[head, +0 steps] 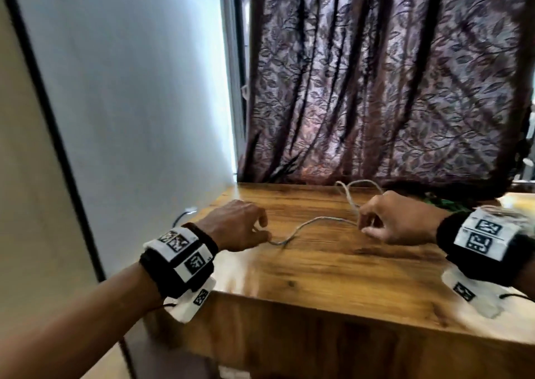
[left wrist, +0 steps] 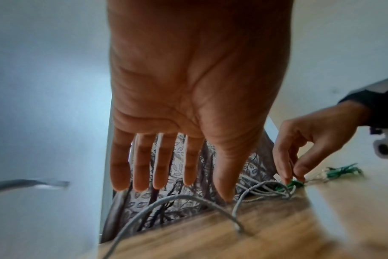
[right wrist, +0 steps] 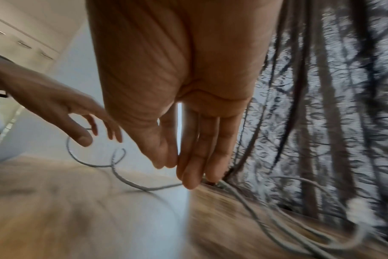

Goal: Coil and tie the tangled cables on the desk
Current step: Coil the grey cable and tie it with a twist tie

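A thin grey cable [head: 312, 221] snakes across the wooden desk [head: 333, 277] between my two hands and loops on toward the back edge. My left hand [head: 262, 228] hovers over the cable's near end; in the left wrist view its fingers [left wrist: 142, 175] are straight and spread, holding nothing, with the cable [left wrist: 188, 197] just below them. My right hand [head: 363, 226] pinches the cable between thumb and forefinger. The left wrist view shows that pinch beside a small green piece [left wrist: 288, 184]. In the right wrist view more grey loops [right wrist: 284, 220] lie blurred beyond the right fingers [right wrist: 190, 175].
A dark leaf-patterned curtain [head: 390, 89] hangs right behind the desk's back edge. A pale wall [head: 130, 89] stands to the left, and the desk's left edge drops off beside my left hand. Green ties or wire [left wrist: 341, 170] lie on the desk at the right.
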A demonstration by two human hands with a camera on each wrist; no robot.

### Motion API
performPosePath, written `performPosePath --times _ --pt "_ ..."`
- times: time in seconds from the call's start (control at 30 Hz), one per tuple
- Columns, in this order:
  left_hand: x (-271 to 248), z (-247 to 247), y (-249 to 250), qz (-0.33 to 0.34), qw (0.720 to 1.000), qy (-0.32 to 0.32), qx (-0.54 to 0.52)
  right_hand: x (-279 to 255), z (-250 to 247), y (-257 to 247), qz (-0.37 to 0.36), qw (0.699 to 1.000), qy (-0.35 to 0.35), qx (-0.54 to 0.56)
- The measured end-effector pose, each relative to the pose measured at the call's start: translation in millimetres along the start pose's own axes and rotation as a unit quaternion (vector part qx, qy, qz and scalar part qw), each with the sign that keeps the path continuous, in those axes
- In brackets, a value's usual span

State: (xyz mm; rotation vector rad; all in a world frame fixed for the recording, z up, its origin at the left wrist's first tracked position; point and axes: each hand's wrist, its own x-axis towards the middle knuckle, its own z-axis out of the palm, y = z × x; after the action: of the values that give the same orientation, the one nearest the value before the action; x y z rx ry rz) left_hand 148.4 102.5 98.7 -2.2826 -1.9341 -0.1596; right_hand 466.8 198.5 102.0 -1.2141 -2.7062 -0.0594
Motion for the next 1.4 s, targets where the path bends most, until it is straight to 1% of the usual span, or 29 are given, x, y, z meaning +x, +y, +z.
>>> performPosePath --times 0.07,0.13,0.23,0.3,0.33,0.4,0.47,0.57,0.63,0.7,0.77,0.83,0.87,0.93,1.0,1.03,1.1,1.13,1.17,1.23,1.3,1.37,1.4 --pt "-9.2 0.3 -13.0 -0.023 0.999 0.0 0.03 9.1 6.1 -23.7 -0.023 1.0 -0.006 0.012" --pt "-16.9 1.5 -27.5 -0.062 0.996 -0.007 0.057 17.8 9.0 -47.9 -0.049 0.998 -0.015 0.022" --pt "-24.5 7.5 -47.0 -0.105 0.985 -0.065 0.123 23.4 10.0 -76.9 -0.076 0.996 -0.036 0.022" --pt "-29.1 14.7 -53.0 -0.12 0.978 -0.11 0.129 24.7 12.6 -88.2 -0.083 0.995 -0.053 0.02" --pt "-30.4 19.2 -54.8 -0.123 0.978 -0.118 0.12 25.1 14.7 -91.4 -0.083 0.994 -0.064 0.022" --pt "-30.5 28.2 -55.5 -0.123 0.98 -0.114 0.106 24.8 18.9 -95.1 -0.085 0.992 -0.085 0.028" --pt "-28.1 34.3 -54.4 -0.117 0.983 -0.095 0.102 23.1 23.0 -95.3 -0.081 0.991 -0.103 0.027" --pt "-24.1 35.0 -53.7 -0.131 0.982 -0.064 0.123 19.9 28.9 -91.6 -0.076 0.992 -0.103 0.01" --pt "-22.8 34.1 -55.4 -0.157 0.972 -0.074 0.159 16.2 32.3 -88.8 -0.073 0.992 -0.1 0.009" --pt "-27.4 36.5 -58.9 -0.184 0.959 -0.102 0.188 11.0 35.8 -86.3 -0.077 0.992 -0.097 0.007" --pt "-36.2 38.4 -59.0 -0.185 0.953 -0.12 0.207 4.9 39.2 -88.0 -0.079 0.992 -0.096 0.002" --pt "-44.4 31.0 -50.2 -0.178 0.943 -0.118 0.255 -1.4 39.8 -90.9 -0.08 0.992 -0.096 0.008" --pt "-47.9 24.1 -44.0 -0.176 0.942 -0.116 0.261 -2.8 38.6 -92.3 -0.081 0.992 -0.096 0.008" --pt "-50.6 17.2 -36.6 -0.171 0.958 -0.102 0.206 -3.6 35.7 -95.0 -0.079 0.992 -0.098 0.003" --pt "-51.7 15.1 -31.0 -0.162 0.982 -0.069 0.07 -2.9 35.1 -97.5 -0.078 0.992 -0.095 -0.003" --pt "-52.4 14.5 -27.6 -0.154 0.987 -0.052 -0.007 -0.9 35.4 -98.6 -0.081 0.992 -0.092 -0.004" --pt "-55.3 15.0 -11.7 -0.135 0.979 -0.034 -0.15 1.1 37.2 -97.3 -0.08 0.992 -0.097 0.006" --pt "-54.9 16.4 -1.4 -0.133 0.964 -0.025 -0.229 1.4 36.4 -96.3 -0.073 0.991 -0.107 0.015" --pt "-53.5 17.2 10.8 -0.134 0.938 -0.016 -0.319 -0.4 34.0 -94.6 -0.063 0.99 -0.12 0.026" --pt "-49.7 19.6 30.4 -0.143 0.869 0.006 -0.474 -4.9 27.9 -94.5 -0.056 0.987 -0.132 0.067" --pt "-43.0 22.1 47.5 -0.148 0.801 0.033 -0.579 -10.6 24.6 -97.5 -0.061 0.98 -0.137 0.133" --pt "-35.6 21.8 63.4 -0.149 0.722 0.059 -0.673 -15.8 25.6 -101.4 -0.068 0.969 -0.134 0.195" --pt "-32.0 20.0 69.8 -0.149 0.683 0.074 -0.711 -17.8 27.6 -102.9 -0.075 0.968 -0.124 0.207"
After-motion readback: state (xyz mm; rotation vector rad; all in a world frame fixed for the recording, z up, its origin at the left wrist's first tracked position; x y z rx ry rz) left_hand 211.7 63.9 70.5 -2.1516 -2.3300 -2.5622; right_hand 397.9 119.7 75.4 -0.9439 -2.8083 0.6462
